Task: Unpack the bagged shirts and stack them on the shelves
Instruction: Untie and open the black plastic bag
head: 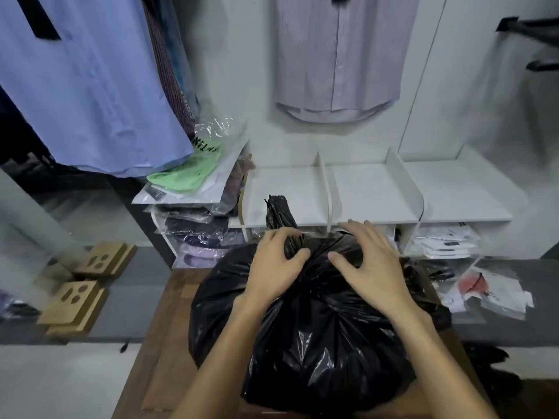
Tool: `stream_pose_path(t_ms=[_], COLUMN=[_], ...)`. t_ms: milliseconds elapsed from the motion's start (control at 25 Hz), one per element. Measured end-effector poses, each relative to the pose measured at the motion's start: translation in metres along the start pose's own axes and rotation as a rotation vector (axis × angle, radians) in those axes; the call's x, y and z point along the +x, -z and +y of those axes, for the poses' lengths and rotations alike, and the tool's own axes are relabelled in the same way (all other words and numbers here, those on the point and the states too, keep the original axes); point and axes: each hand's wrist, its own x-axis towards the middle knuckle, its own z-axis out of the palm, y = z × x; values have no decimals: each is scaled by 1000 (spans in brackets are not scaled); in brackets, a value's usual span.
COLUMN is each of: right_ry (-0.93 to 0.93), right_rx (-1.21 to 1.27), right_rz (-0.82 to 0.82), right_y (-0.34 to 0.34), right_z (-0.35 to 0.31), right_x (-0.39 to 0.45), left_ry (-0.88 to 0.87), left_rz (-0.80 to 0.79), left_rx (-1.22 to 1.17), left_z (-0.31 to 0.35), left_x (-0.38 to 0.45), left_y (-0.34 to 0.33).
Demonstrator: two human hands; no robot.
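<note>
Black bag (317,328): glossy crinkled plastic (thin film). Shelves (378,189): smooth matt white board. Table (169,343): brown wood.

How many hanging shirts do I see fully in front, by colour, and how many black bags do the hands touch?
Blue hanging shirt: 1
Lilac hanging shirt: 1
Black bag, gripped at its neck by the left hand, touched by the right hand: 1
Total: 3

Bag (317,322) sits on the desk (169,328) at near centre, both hands on its far top; shelves (372,192) stand just behind it; packed shirts (193,176) stacked at far left of shelves; packets (444,241) in the right compartment below; hanging shirts (338,55) on the wall above.
</note>
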Motion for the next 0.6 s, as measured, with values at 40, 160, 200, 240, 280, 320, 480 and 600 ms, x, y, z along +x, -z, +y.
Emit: stream_pose_path(t_ms=[40,160,200,240,280,320,480,600], right_ry=[9,66,87,102,116,131,125,116], right_rx=[-6,18,36,45,50,44,-65,-176], right_rz=[-14,-80,-97,-118,-144,-188,-456,-590], right_y=[-3,-7,-8,-7,-8,-10,-35,-49], right_z=[2,2,1,-3,-5,-8,-5,-1], right_x=[-3,1,6,10,14,17,17,12], left_ry=[16,8,-12,-21,-19,-12,31,26], left_rz=[-22,-69,-87,-120,-153,-199,-353,-501], left_rx=[5,75,96,119,136,153,316,401], left_z=[-4,-14,-17,-18,-21,-22,-33,-40], left_x=[-4,-4,-1,2,6,6,-1,-1], left_y=[-3,-5,-5,-5,-6,-8,-26,-25])
